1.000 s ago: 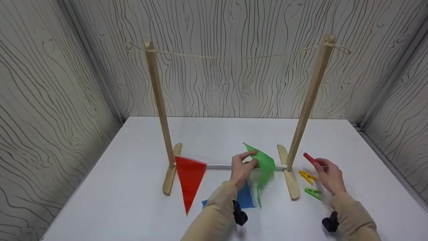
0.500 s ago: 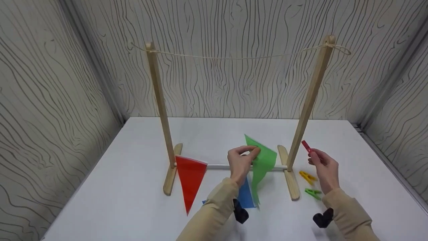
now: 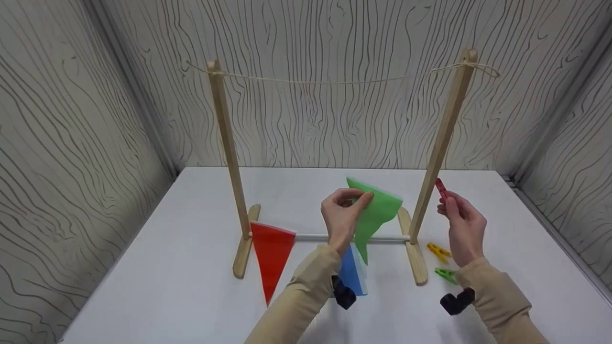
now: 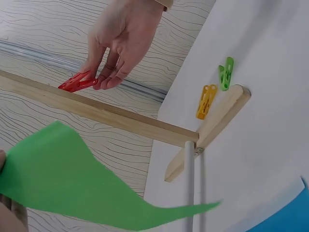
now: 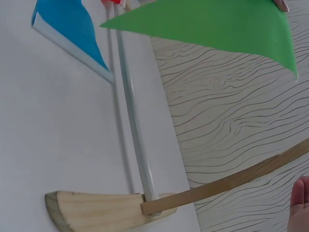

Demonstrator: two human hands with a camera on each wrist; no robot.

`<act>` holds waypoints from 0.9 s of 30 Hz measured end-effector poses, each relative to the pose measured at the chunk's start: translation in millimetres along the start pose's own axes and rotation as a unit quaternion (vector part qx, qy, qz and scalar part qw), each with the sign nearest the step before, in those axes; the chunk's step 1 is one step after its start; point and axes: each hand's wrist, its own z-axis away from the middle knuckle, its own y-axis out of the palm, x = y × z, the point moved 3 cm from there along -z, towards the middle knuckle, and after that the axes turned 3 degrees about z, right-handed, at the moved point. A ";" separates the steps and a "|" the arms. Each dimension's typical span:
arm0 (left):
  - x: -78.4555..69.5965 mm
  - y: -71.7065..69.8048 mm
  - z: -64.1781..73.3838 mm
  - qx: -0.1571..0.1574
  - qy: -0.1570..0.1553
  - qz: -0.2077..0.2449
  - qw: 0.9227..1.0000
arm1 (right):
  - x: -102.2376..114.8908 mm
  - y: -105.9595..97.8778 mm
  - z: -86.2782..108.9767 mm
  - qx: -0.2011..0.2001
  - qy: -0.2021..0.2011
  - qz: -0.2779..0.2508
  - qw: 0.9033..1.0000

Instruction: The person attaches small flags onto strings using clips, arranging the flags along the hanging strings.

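Note:
My left hand (image 3: 342, 215) pinches a green triangular pennant (image 3: 377, 210) near its top edge, and the pennant hangs above the table with its tip downward. To the right of the stand's right post, my right hand (image 3: 464, 227) holds a red clothespin (image 3: 441, 188) between thumb and fingers; the left wrist view shows this clothespin (image 4: 77, 83) too. A red pennant (image 3: 272, 255) lies against the rod at the left. Partly hidden behind my left forearm is a blue pennant (image 3: 350, 272). Yellow (image 3: 439, 251) and green clothespins (image 3: 445, 274) lie on the table by the right foot.
Between two upright wooden posts (image 3: 229, 153) a thin string (image 3: 325, 82) is stretched, tied at both tops. A white rod (image 3: 311, 237) joins the wooden feet (image 3: 416, 263) low down. Wood-patterned walls (image 3: 334, 129) enclose the white table (image 3: 191, 248).
The left hand has lifted the green pennant higher, uncovering more of the blue one. The right hand has risen and shifted slightly left with the red clothespin.

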 end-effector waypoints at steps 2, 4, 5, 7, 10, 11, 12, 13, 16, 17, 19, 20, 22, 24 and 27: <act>-5.8 1.1 -1.7 0.006 0.007 0.011 1.000 | 5.2 4.1 2.0 -0.014 -0.009 -0.050 0.999; -11.3 2.4 -3.9 0.016 0.016 0.024 0.999 | 10.5 8.2 3.8 -0.027 -0.029 -0.098 0.994; -13.9 3.1 -5.2 0.021 0.022 0.029 0.999 | 13.1 10.1 4.6 -0.031 -0.040 -0.123 0.991; -19.1 4.1 -7.4 0.030 0.030 0.035 0.998 | 18.4 14.0 6.0 -0.036 -0.065 -0.167 0.983; -26.4 4.8 -10.1 0.035 0.030 0.044 0.998 | 27.4 19.6 7.2 -0.035 -0.097 -0.221 0.970; -28.9 4.8 -10.8 0.034 0.027 0.046 0.998 | 30.6 21.4 7.6 -0.033 -0.105 -0.233 0.966; -31.5 4.8 -11.5 0.031 0.023 0.048 0.998 | 33.9 23.3 8.1 -0.031 -0.113 -0.242 0.963; -34.2 5.0 -12.4 0.028 0.018 0.051 0.998 | 37.4 24.9 8.4 -0.030 -0.121 -0.248 0.961; -43.3 6.3 -15.2 0.022 0.007 0.061 0.998 | 48.4 30.2 9.0 -0.029 -0.141 -0.264 0.954; -46.7 6.9 -16.1 0.021 0.005 0.063 0.998 | 52.3 32.0 9.0 -0.029 -0.149 -0.267 0.952; -53.7 8.1 -18.0 0.022 0.002 0.066 0.998 | 60.4 36.0 8.1 -0.028 -0.165 -0.279 0.946; -57.0 8.6 -18.8 0.024 0.003 0.067 0.997 | 64.5 38.0 7.6 -0.026 -0.173 -0.286 0.942; -63.3 9.7 -20.7 0.027 0.006 0.068 0.997 | 72.4 42.0 6.6 -0.023 -0.186 -0.296 0.937; -68.8 10.9 -22.3 0.034 0.011 0.074 0.997 | 80.0 45.8 5.9 -0.020 -0.196 -0.306 0.931; -74.9 13.6 -24.8 0.043 0.022 0.084 0.995 | 90.1 50.8 5.1 -0.018 -0.205 -0.319 0.925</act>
